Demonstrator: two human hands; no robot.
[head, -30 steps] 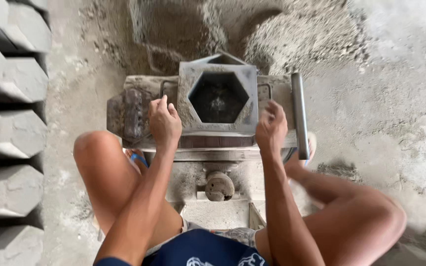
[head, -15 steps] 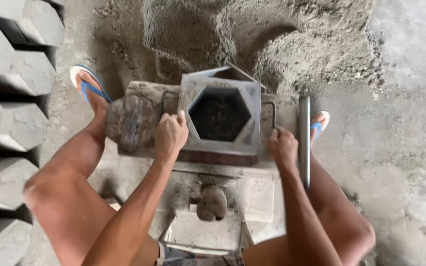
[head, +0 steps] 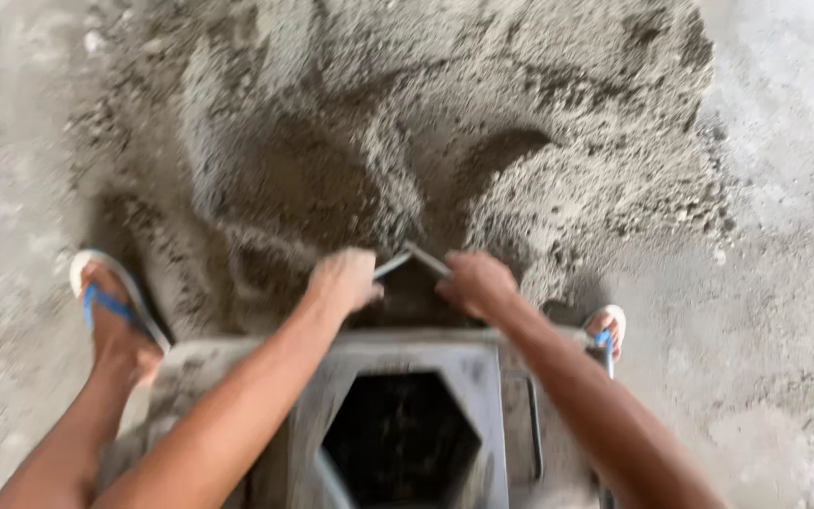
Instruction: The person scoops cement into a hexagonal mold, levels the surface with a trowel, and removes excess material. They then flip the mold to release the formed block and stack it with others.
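- Your left hand (head: 346,280) is curled shut around the left arm of the angled metal scoop (head: 409,259), just beyond the far rim of the hexagonal steel mould (head: 398,363).
- Your right hand (head: 478,281) is closed the same way on the scoop's right arm, beside the left hand; the two arms meet in a peak between your fists.
- Half a second ago both hands rested on the mould's top plate, left and right of its opening; now they have moved past it to the scoop.
- The scoop sits at the foot of the damp sand-cement heap (head: 398,141), which lies directly beyond the mould.
- Your view has swung forward: the mould, central before, now fills only the bottom edge.
- Your left foot in its blue-strapped flip-flop (head: 110,302) stands left of the mould; the right flip-flop (head: 607,330) peeks out on its right.
- The picture is motion-blurred, so finer grip detail is unclear.
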